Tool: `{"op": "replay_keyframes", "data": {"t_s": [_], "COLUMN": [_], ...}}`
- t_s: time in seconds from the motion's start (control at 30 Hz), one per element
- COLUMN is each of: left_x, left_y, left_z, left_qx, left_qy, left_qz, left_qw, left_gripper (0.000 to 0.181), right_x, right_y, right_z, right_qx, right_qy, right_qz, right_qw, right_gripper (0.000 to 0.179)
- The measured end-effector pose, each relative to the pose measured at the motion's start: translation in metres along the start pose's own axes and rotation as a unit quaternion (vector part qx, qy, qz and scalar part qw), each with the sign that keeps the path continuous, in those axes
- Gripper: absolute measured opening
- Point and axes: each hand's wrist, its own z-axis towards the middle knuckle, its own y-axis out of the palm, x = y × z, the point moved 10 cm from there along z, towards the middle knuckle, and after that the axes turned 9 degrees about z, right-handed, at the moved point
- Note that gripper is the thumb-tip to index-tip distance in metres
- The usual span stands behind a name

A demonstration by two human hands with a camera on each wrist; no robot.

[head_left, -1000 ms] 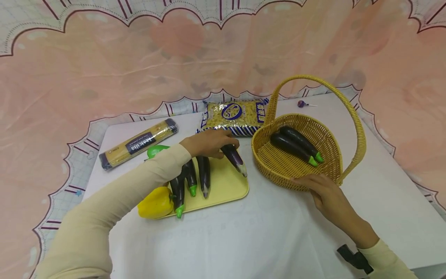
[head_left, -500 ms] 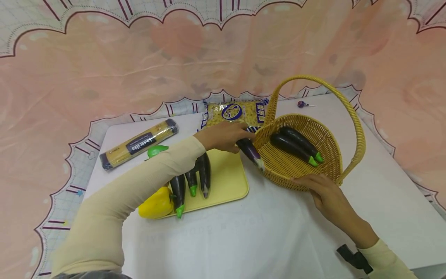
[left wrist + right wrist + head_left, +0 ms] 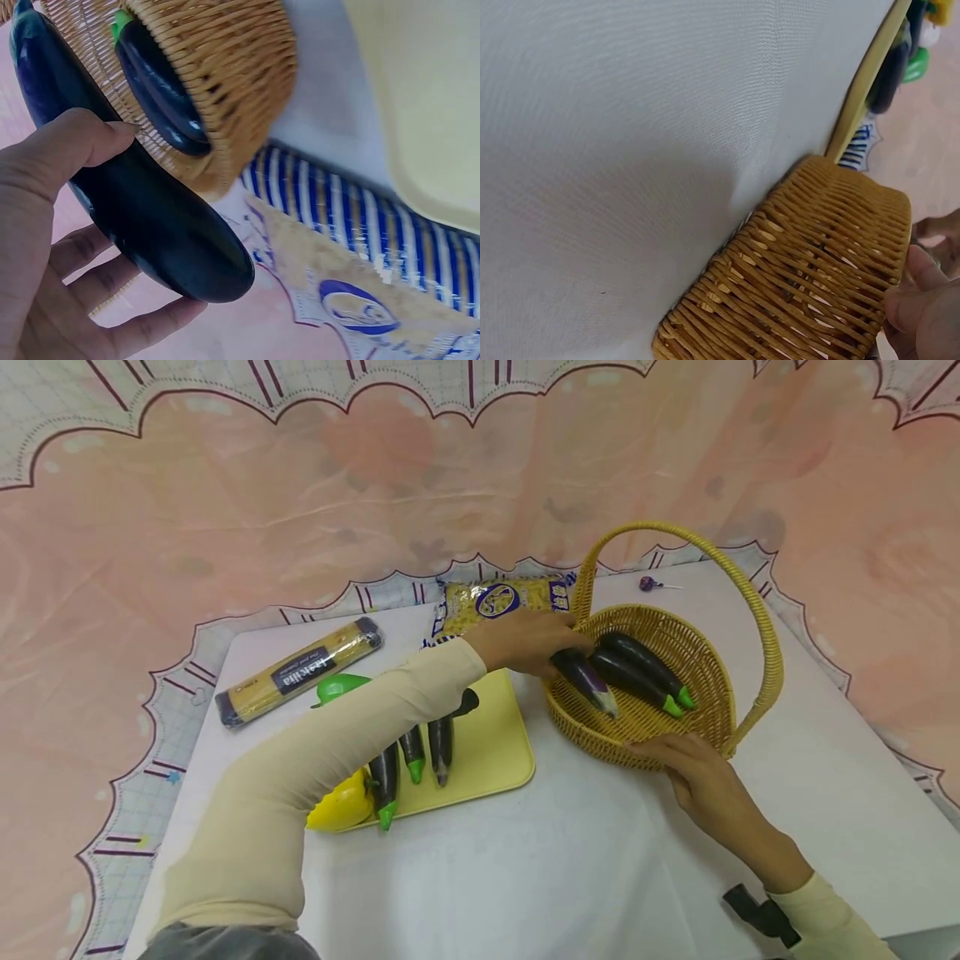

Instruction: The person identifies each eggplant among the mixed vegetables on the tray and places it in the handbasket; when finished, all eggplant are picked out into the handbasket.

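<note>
My left hand (image 3: 528, 642) grips a dark purple eggplant (image 3: 585, 683) over the left part of the yellow wicker basket (image 3: 600, 750). In the left wrist view, the thumb lies across this eggplant (image 3: 150, 202) and the fingers curl under it. Two more eggplants (image 3: 633, 678) with green stem ends lie side by side in the basket. My right hand (image 3: 701, 781) holds the basket's near rim; in the right wrist view its thumb presses the outside of the woven wall (image 3: 802, 262), while the other fingers are partly hidden.
Left of the basket, a yellow tray (image 3: 495, 752) bears several eggplants and a yellow bell pepper (image 3: 341, 802); a green pepper (image 3: 341, 685) shows behind the sleeve. A pasta bag (image 3: 495, 602), a long noodle pack (image 3: 300, 670) and a lollipop (image 3: 648, 583) lie farther back. The basket's handle (image 3: 765, 610) arches overhead.
My left hand has carried the eggplant rightward from above the tray to over the basket. The right hand has stayed at the basket's rim.
</note>
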Motion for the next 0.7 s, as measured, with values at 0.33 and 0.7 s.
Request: {"op": "replay_keyframes", "data": {"t_s": [0.33, 0.7], "left_x": [0.009, 0.019], "left_y": [-0.007, -0.015], "left_z": [0.036, 0.063], "left_qx": [-0.027, -0.028], "left_qy": [-0.005, 0.014], "left_qz": [0.049, 0.069], "left_qw": [0.9984, 0.9971], "left_gripper": [0.052, 0.058], "right_x": [0.0, 0.0], "right_y": [-0.002, -0.002], "right_z": [0.001, 0.0], "right_qx": [0.009, 0.008], "right_qy": [-0.008, -0.016], "right_qz": [0.004, 0.013], "right_qw": [0.9999, 0.9998], "right_gripper": [0.062, 0.061]}}
